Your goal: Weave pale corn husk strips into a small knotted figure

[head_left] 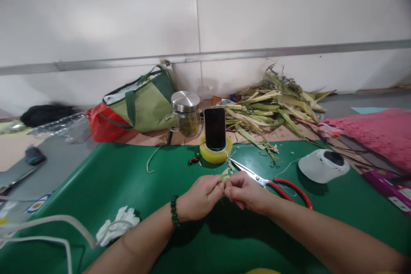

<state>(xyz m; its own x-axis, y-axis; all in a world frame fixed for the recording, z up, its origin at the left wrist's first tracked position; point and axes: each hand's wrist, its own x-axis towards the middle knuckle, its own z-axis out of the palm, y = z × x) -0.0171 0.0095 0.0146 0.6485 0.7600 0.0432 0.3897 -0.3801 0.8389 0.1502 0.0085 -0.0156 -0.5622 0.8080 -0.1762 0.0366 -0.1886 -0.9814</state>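
Note:
My left hand [203, 197], with a dark green bead bracelet [174, 210] at its wrist, pinches a small folded piece of pale green corn husk [224, 174]. Against it, my right hand [246, 190] is closed, thumb and fingertips pinched at the husk's lower end. Whether a thread also runs between the fingers is too small to tell. Just beyond my right hand lie scissors with red handles [290, 188], their blades pointing away to the left. Small husk scraps [230, 165] lie by the blade tips.
A phone [215, 128] leans upright in a yellow tape roll [215, 155]. Behind are a lidded glass mug [186, 115], a green bag [144, 105] and a husk pile [272, 102]. A white thread cone [321, 166] stands right, crumpled tissue [117, 224] left, on a green mat [154, 192].

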